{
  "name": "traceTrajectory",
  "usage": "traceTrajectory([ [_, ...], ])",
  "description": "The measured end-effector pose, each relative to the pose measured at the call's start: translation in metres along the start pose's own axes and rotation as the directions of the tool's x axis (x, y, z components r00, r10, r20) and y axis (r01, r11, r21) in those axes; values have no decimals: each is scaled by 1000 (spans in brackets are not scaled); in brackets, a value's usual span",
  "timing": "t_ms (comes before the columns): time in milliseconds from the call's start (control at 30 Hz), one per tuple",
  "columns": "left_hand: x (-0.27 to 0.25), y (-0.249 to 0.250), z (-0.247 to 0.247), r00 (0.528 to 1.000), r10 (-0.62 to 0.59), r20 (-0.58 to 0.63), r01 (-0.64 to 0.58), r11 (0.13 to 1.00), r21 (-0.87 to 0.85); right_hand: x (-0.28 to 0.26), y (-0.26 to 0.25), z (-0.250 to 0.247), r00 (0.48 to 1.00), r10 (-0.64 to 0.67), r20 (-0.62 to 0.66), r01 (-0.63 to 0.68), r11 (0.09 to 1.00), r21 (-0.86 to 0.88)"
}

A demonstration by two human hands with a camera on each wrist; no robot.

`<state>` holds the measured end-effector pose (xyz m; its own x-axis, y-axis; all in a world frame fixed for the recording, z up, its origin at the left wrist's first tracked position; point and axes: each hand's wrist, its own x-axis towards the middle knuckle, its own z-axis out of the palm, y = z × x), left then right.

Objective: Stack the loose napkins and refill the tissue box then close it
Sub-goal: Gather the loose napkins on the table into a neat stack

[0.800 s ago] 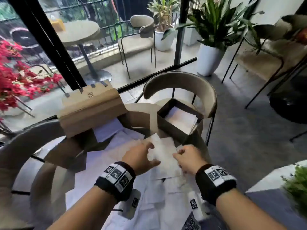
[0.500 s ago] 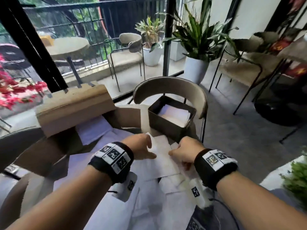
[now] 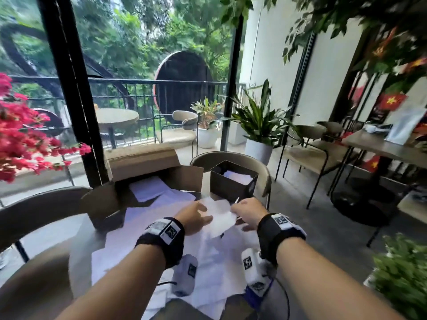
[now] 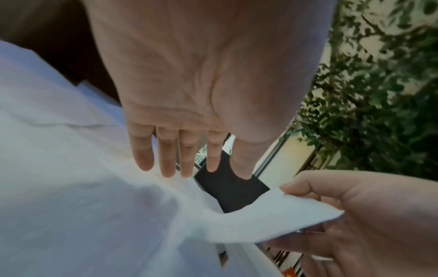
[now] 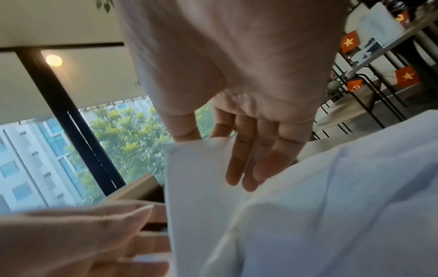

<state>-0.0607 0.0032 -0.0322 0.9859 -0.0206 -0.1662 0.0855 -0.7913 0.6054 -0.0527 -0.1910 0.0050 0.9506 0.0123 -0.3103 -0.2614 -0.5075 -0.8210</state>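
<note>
No readable writing shows. Right hand [image 3: 246, 212] pinches a napkin [image 3: 219, 218]; left hand [image 3: 193, 217], fingers straight, rests on it.

No text, label or number is readable in any view.

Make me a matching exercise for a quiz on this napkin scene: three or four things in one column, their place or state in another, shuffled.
Things:
1. tissue box
2. cardboard carton
3. lifted napkin
4. loose napkins

Places or states:
A. pinched at one edge by the right hand
B. spread over the table
C. dark, open-topped, napkins inside
D. brown, flaps open, beyond the left hand

Pairs: 1-C, 2-D, 3-A, 4-B
</note>
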Motion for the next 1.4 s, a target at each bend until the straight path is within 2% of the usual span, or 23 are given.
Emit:
traceTrajectory([
  [100,-21,-9,-1,998,-43,-42,32,972,-232,-31,-10,-1,999,-34,22,31,990,138],
  [167,-34,-7,-3,998,-59,-29,43,916,-398,-44,-14,0,999,-26,35,17,973,230],
  [233,-49,-3,-6,993,-94,76,120,792,-598,-58,-20,3,999,-26,37,13,950,313],
  [300,-58,-4,-8,976,-106,188,213,627,-750,-64,-27,4,997,-53,56,24,903,429],
  [367,-62,-7,-9,957,-38,287,274,443,-854,-72,-36,5,992,-96,83,36,841,540],
  [433,-58,-11,-6,936,57,346,317,286,-904,-70,-38,2,986,-123,111,36,813,581],
  [500,-57,-10,-3,944,97,316,299,158,-941,-65,-38,-1,986,-115,124,22,813,581],
  [533,-52,-11,-1,958,89,273,262,113,-958,-62,-38,1,986,-104,131,10,818,575],
  [600,-40,-15,2,969,112,220,212,79,-974,-52,-35,3,986,-80,149,-15,838,545],
  [667,-32,-16,1,959,159,236,233,37,-972,-41,-33,3,983,-66,169,-32,852,522],
  [767,-14,-21,4,980,64,187,191,-51,-980,-27,-30,5,974,-86,208,-50,817,575],
  [900,-2,-21,11,985,-120,125,100,-202,-974,-22,-10,25,951,-129,282,-144,623,769],
  [1000,2,-16,22,974,-200,106,66,-197,-978,-28,2,50,916,-147,373,-232,565,792],
  [1067,-2,-14,30,976,-176,127,86,-221,-971,-35,4,63,910,-109,399,-274,565,779],
  [1133,-6,-14,33,973,-149,178,145,-209,-967,-41,9,69,896,-82,435,-324,550,770],
  [1233,-18,-9,28,972,-79,221,210,-126,-969,-44,19,69,866,-78,493,-394,501,771],
  [1400,-41,-10,23,991,24,135,133,67,-989,-46,15,51,828,-146,542,-418,483,769],
])
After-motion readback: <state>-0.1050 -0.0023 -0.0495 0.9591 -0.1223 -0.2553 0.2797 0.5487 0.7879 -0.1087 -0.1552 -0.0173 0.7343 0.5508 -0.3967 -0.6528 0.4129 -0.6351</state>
